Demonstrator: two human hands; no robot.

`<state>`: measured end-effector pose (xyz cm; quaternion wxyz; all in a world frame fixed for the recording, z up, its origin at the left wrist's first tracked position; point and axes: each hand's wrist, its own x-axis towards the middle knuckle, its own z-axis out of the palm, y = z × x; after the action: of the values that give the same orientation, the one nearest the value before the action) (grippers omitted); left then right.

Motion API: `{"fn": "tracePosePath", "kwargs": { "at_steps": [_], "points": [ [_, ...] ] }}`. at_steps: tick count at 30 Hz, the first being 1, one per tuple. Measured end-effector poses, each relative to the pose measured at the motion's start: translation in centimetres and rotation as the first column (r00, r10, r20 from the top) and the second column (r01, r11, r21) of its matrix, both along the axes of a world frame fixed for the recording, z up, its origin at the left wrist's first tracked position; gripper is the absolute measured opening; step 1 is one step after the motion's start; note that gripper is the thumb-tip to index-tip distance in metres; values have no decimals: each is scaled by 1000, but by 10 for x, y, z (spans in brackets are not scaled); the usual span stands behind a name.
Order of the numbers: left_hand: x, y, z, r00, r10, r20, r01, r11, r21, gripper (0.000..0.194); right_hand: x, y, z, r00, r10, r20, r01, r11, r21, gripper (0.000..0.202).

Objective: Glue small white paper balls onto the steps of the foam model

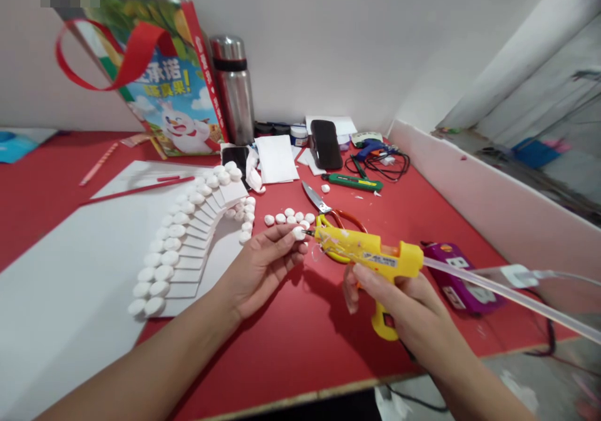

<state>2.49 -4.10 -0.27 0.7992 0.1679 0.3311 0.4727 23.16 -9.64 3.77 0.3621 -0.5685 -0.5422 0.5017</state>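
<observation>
I see left hand (263, 264) pinching 1 white piece (298, 234) at the glue gun's (350, 241) nozzle (308, 233), right hand (399, 305) wrapping its handle (384, 329); fingertips (287, 240) should stay back.

Over the red table (291, 352), the left hand (263, 264) and the right hand (399, 302) are bare, with slim fingers (275, 238). The left forearm (159, 352) and the right forearm (474, 377) are also bare, and they become narrower toward the wrists (231, 299). Below the table's near edge there is a black area (342, 410); if it is clothing, I cannot tell.
</observation>
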Motion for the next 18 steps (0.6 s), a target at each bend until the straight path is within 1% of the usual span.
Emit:
{"fn": "tracePosePath", "kwargs": {
  "at_steps": [5, 8, 18],
  "points": [
    [0, 1, 0, 1000, -2, 19, 2, 1000, 5, 16, -2, 1, 1, 1000, 16, 2, -16, 1000, -6, 49],
    [0, 1, -1, 1000, -12, 28, 12, 1000, 13, 17, -3, 2, 1, 1000, 1, 7, -1, 1000, -8, 51],
    [0, 1, 1, 999, -12, 48, 11, 1000, 11, 11, -2, -4, -2, 999, 15, 31, -13, 998, -67, 54]
  ]
}}
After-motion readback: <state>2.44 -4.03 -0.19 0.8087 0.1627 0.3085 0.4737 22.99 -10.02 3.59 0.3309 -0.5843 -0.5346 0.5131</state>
